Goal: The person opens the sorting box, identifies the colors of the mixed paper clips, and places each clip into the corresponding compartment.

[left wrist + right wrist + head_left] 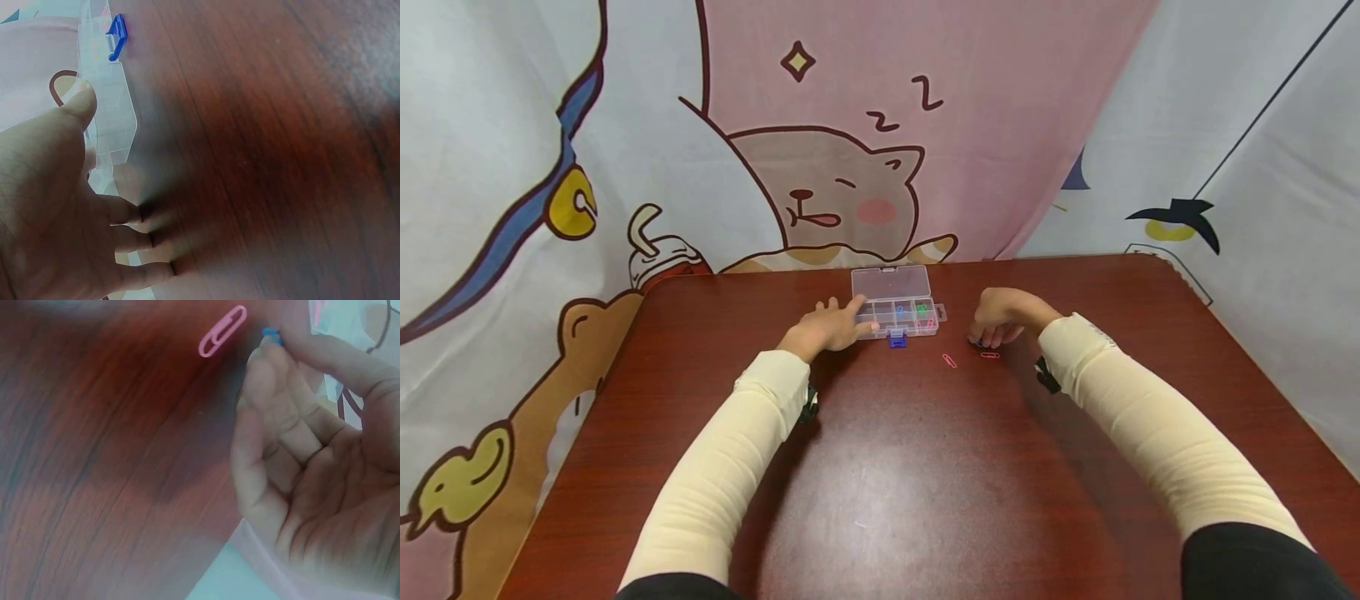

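Observation:
My left hand [829, 325] lies with fingers spread at the left end of a clear plastic compartment box [885, 333]. Its thumb reaches over the near wall, and in the left wrist view the other fingertips [164, 270] come down at the table. Inside the box are green clips [921, 308], a blue one [900, 309] and pink ones [930, 323], in separate compartments. To the right of the box, my right hand [1003, 315] pinches a small blue paper clip [271, 334] between thumb and fingertips, low over the table. A pink paper clip [222, 331] lies close by.
The box's clear lid [891, 283] is swung back toward the wall, and a blue latch [897, 340] sticks out at the front. Another pink paper clip [950, 361] lies on the brown table [880, 467]. A cartoon-printed cloth [1000, 125] hangs behind.

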`<state>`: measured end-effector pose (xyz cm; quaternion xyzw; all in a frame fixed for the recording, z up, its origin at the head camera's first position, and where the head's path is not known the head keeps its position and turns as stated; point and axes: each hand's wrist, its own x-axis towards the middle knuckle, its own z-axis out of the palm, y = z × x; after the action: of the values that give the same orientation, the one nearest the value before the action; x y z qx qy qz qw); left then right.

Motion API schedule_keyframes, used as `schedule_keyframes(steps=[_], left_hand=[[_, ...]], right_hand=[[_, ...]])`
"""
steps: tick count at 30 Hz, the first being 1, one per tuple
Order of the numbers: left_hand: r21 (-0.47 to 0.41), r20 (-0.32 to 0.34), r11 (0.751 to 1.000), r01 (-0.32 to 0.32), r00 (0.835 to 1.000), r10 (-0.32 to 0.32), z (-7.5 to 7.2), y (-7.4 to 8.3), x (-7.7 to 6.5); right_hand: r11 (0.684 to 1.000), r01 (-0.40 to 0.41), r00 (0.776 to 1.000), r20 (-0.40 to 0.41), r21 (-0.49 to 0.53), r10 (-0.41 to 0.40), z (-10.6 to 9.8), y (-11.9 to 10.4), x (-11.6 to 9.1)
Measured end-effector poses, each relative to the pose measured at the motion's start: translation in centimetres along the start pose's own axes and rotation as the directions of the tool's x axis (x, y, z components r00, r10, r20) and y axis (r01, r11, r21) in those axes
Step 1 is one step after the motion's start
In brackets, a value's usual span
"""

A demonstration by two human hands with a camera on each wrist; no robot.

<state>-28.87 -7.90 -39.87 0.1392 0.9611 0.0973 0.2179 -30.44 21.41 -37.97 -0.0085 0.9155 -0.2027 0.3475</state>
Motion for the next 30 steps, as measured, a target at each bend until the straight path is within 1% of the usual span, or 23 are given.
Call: schedule_keyframes(steps=[2, 4, 6, 8, 11, 16, 24, 27, 30], left_hand=[[0.003, 0.002, 1.0, -0.002, 1.0, 0.002, 0.0, 0.0, 0.0], [0.003, 0.0, 1.0, -0.002, 1.0, 0.002, 0.0, 0.0, 0.0], [0.007, -0.001, 1.0, -0.003, 1.0, 0.003, 0.0, 0.0, 0.0], [0.007, -0.003, 1.0, -0.002, 1.0, 0.002, 0.0, 0.0, 0.0], [0.005, -0.004, 1.0, -0.001, 1.0, 0.001, 0.0, 0.0, 0.0], [-0.001, -0.001, 1.0, -0.008, 1.0, 0.008, 0.1, 0.0, 0.1], [0.014, -0.009, 1.0, -0.011, 1.0, 0.011, -0.2, -0.1, 0.1], [0.012, -0.001, 1.0, -0.008, 1.0, 0.008, -0.2, 0.0, 0.0], [0.007, 0.005, 1.0, -0.007, 1.0, 0.007, -0.2, 0.1, -0.1]], right_hand=[[0.997, 0.012, 1.0, 0.022, 0.079, -0.014, -0.3, 0.1, 0.2], [0.984, 0.021, 0.999, 0.045, 0.178, -0.029, -0.6, 0.1, 0.5], [0.957, 0.026, 0.997, 0.06, 0.29, -0.046, -0.9, 0.1, 0.7], [0.92, 0.024, 0.996, 0.065, 0.39, -0.053, -1.0, 0.0, 1.0], [0.869, 0.032, 0.994, 0.075, 0.494, -0.079, -1.2, -0.3, 1.3], [0.794, 0.03, 0.991, 0.085, 0.607, -0.102, -1.4, -1.2, 2.0], [0.669, 0.04, 0.995, 0.029, 0.742, -0.092, -1.4, -3.2, 2.7], [0.635, 0.036, 0.996, 0.026, 0.772, -0.088, -1.0, -3.8, 3.2], [0.619, 0.027, 0.996, 0.033, 0.785, -0.085, -0.6, -4.2, 3.5]])
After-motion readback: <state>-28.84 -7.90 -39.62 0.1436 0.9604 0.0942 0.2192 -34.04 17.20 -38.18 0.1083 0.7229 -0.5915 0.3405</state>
